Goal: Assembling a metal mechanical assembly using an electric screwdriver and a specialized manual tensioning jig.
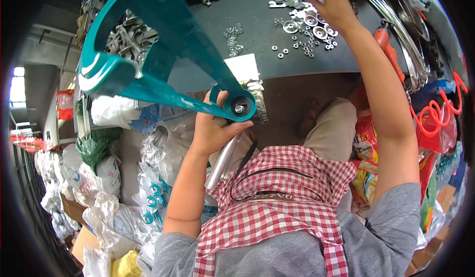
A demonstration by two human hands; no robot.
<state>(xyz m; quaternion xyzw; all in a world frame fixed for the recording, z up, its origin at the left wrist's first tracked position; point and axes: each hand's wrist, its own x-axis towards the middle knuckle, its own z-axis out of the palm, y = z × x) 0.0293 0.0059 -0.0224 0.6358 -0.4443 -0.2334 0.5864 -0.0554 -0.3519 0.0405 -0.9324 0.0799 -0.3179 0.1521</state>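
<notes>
Cluttered all round, the dark grey workbench [297, 54] carries a scatter of nuts and washers [309, 32] near its far side, with a white slip of paper [243, 66] at the near edge. At the scatter the right hand [326, 2] reaches in, fingers curled downward over the pieces; whether it has pinched anything is hidden beneath the palm. Below the bench edge, the left hand [215, 128] is wrapped around a silver metal tube [222, 163], pressed up against the round hub of a teal curved frame [163, 44]. Its upper end runs out of view. White plastic bags [114, 217] crowd the left; an orange coiled hose [440, 108] hangs at the right.
</notes>
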